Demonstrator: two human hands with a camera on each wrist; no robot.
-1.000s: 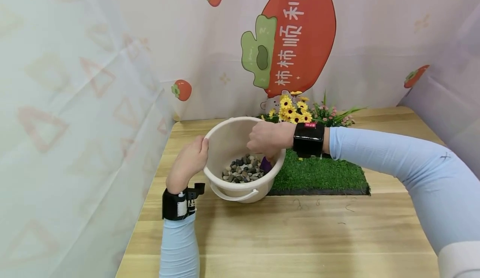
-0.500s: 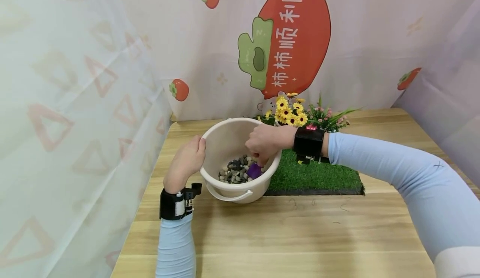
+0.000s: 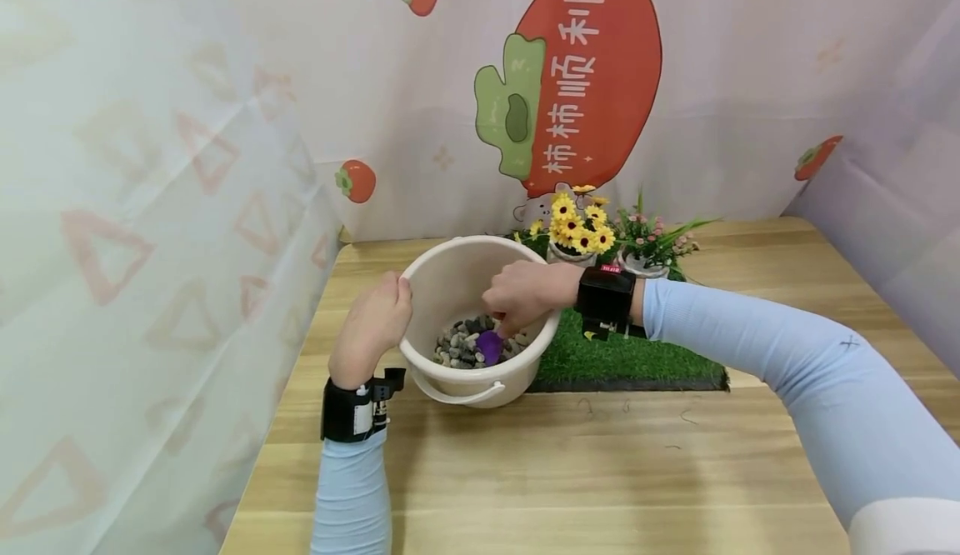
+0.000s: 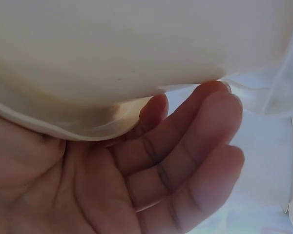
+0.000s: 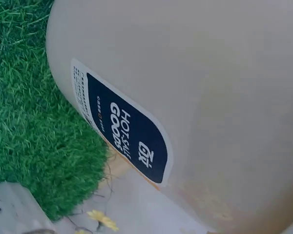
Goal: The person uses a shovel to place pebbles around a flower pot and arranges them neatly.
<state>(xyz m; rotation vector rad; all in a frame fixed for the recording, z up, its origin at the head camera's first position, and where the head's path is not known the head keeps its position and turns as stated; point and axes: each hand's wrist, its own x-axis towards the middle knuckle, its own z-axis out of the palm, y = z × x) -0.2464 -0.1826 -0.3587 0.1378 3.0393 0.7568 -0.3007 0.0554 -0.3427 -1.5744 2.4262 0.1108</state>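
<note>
A cream plastic bucket (image 3: 513, 390) stands on the wooden table, its handle hanging at the front. My left hand (image 3: 375, 322) grips the left side of its rim. In the left wrist view, the fingers (image 4: 185, 156) curl beneath the rim, against the bucket's outer wall (image 4: 112, 44). Grey, brown and pale pebbles (image 3: 456, 345) cover the bucket's bottom. My right hand (image 3: 528, 292) reaches over the right rim and holds a small purple scoop (image 3: 490, 347), whose blade lies among the pebbles. The fist mostly hides its handle. The right wrist view shows the bucket's labelled side (image 5: 129, 129), not the hand.
To the right of the bucket lies an artificial grass mat (image 3: 637, 359). Yellow flowers (image 3: 577, 226) and a pink-flowered plant (image 3: 656, 237) stand in pots at its back. A printed cloth backdrop (image 3: 420, 105) closes off the rear and sides.
The purple scoop has moved left and nearer the middle of the pebbles, my right hand lowering slightly with it. My left hand keeps its hold on the rim.
</note>
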